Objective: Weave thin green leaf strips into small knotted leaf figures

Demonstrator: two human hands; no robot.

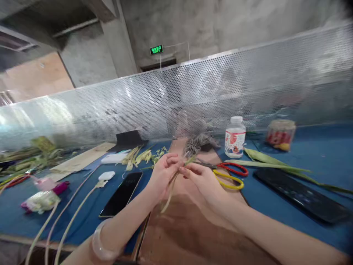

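Observation:
Both hands meet over the brown board (176,228) in the middle. My left hand (163,173), with a pale bangle on the wrist, is closed around a thin bundle of dried leaf strips (168,198). One pale end of the strips hangs below the palm, and a greenish end shows above the fingers. My right hand (202,180) pinches the same strips near their upper end, its thumb and forefinger close to the left fingertips. Just beyond the right hand lie scissors with a red and a yellow handle (230,180). Fingers partly hide the strips.
Left of the hands are a dark phone (121,195), a white earbud case (107,175), cables and dried husks (138,156). Grey yarn (197,145) lies behind. To the right are a white bottle (235,138), long green leaves (264,160), a black device (300,195) and a jar (280,135).

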